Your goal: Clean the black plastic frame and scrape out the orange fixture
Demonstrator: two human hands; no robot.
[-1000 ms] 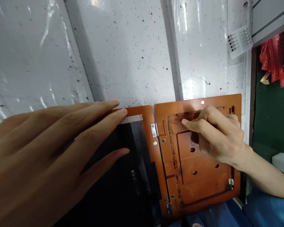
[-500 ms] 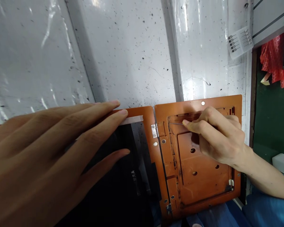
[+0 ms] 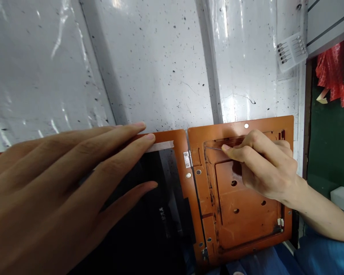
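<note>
My left hand (image 3: 83, 191) lies flat with fingers stretched out across the left leaf of a hinged orange fixture (image 3: 181, 164), its fingertips at the strip of pale tape (image 3: 163, 146) on the upper border. Under that hand is a dark panel (image 3: 149, 214) with small white markings, partly covered by the palm. My right hand (image 3: 266, 168) is closed in a pinch over the right leaf (image 3: 246, 225). From its fingertips a thin metal needle-like tool (image 3: 213, 148) points left, its tip at the upper left corner of the recess. The rest of the tool is hidden in the hand.
A small metal hinge (image 3: 187, 159) joins the two leaves. Behind them stretches a speckled, film-covered white surface (image 3: 157, 68). At the upper right are a clear case of needle tips (image 3: 292, 52) and red bubble wrap (image 3: 335, 74) above a green surface (image 3: 329, 149).
The needle-like tool's tip has shifted very slightly upward in the recess corner. Both hands keep nearly the same pose, and the view has moved a few pixels.
</note>
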